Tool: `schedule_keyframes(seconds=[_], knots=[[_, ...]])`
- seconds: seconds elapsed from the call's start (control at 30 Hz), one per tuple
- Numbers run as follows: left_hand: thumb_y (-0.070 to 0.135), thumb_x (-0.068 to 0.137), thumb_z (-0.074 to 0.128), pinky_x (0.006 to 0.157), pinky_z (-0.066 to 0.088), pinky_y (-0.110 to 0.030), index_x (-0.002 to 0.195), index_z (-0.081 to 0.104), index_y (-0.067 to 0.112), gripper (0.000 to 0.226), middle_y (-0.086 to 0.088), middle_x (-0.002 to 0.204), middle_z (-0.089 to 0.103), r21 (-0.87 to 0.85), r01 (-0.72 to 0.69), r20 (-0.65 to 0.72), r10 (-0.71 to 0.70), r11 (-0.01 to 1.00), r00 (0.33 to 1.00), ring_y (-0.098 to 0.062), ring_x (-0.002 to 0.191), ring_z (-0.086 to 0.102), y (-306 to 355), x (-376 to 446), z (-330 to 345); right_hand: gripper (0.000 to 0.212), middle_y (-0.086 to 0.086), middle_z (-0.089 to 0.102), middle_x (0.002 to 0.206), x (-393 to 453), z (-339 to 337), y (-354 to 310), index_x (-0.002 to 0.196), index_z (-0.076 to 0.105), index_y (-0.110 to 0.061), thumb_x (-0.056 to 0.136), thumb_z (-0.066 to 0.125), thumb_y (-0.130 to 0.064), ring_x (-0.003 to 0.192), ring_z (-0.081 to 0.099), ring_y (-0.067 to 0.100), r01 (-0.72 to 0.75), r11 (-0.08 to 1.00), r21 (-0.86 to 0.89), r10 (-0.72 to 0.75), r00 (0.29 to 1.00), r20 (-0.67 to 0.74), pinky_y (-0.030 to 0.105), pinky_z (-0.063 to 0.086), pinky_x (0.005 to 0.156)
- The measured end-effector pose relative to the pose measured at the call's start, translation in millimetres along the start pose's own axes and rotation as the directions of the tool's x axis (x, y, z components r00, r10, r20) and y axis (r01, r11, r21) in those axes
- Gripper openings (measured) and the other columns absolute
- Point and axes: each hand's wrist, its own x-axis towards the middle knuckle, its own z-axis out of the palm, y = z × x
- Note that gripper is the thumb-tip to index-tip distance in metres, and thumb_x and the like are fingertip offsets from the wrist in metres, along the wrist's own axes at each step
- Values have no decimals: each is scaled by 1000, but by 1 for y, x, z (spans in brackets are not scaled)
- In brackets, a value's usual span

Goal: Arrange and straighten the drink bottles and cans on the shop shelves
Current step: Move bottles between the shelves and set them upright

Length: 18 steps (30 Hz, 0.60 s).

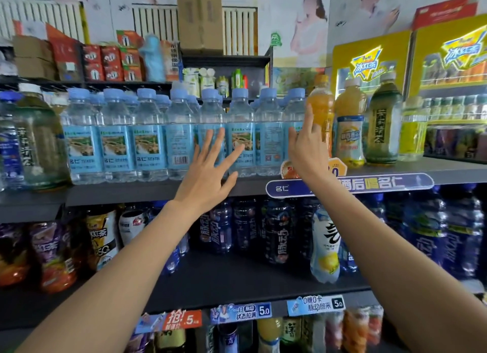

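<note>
Grey shelf [158,191], row of blue-capped water bottles [147,136] standing upright, orange juice bottle [322,112] just right of them, green tea bottle [383,123] further right

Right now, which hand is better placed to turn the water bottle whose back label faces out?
Right. The right hand is open beside that back-label water bottle, near the row's right end. The left hand, also open, spreads before front-facing bottles further left.

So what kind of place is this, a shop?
Most likely a small shop's drinks aisle. Rows of blue-capped water bottles fill a grey shelf, price tags hang on the shelf edge below, and juice and tea bottles stand to the right.
</note>
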Motion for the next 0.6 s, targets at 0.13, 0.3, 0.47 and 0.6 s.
schedule_keyframes(seconds=[0.13, 0.3, 0.47, 0.6], knots=[[54, 87, 3, 110, -16, -38, 142, -5, 40, 57, 1, 149, -27, 41, 17, 9, -18, 999, 1000, -19, 136, -32, 8, 0, -5, 58, 21, 42, 130, 1, -2, 4, 150, -3, -21, 102, 29, -27, 89, 54, 37, 34, 992, 121, -41, 998, 55, 35, 36, 66], [47, 91, 7, 112, -12, -47, 143, 5, 38, 53, 3, 153, -13, 81, 15, -84, -8, 997, 996, -23, 140, -18, 30, 12, -9, 43, 15, 50, 132, 20, -29, 38, 141, 33, -8, 99, 37, -18, 116, 48, 32, -62, 973, 220, 90, 988, -122, 38, 39, 87], [46, 100, 13, 107, -22, -50, 146, 5, 41, 47, 7, 147, -30, 162, 27, 59, -37, 987, 998, -25, 138, -29, 44, 18, -8, 56, 20, 51, 126, 39, -32, 47, 128, 35, 0, 89, 60, -31, 114, 51, 36, -291, 946, 142, 271, 952, 143, 45, 44, 91], [46, 100, 14, 109, -21, -47, 146, 17, 40, 46, 12, 145, -29, 162, 18, 86, -32, 987, 996, -25, 141, -22, 39, 12, -9, 66, 24, 50, 126, 44, -17, 44, 136, 24, -2, 89, 60, -31, 112, 52, 41, -345, 937, 63, 327, 925, 194, 50, 45, 92]])
